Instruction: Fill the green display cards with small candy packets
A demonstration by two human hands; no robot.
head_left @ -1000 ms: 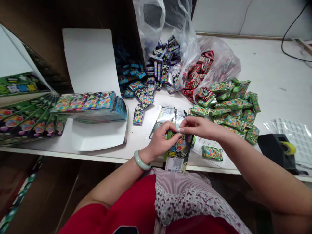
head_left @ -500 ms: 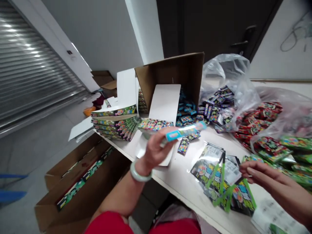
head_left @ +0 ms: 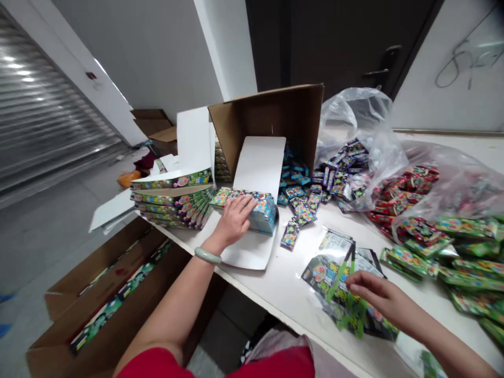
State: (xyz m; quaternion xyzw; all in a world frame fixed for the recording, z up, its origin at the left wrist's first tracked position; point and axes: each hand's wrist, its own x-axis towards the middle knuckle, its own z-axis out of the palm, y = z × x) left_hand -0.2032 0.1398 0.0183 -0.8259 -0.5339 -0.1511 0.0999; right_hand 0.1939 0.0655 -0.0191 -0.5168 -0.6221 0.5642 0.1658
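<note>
While the left hand point(head_left: 235, 220) lies flat and open on a packed stack point(head_left: 255, 207), much lies loose.
Right hand point(head_left: 376, 298) pinches a flat pouch point(head_left: 334, 273) beneath its fingers; beyond it, heaps of green packets point(head_left: 464, 247) and red packets point(head_left: 409, 191) look unpacked, so I judge it about midway.

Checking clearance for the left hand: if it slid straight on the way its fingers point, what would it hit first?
Likely the upright white card flap behind the packet stack the left hand rests on, though depth is unclear.
</note>
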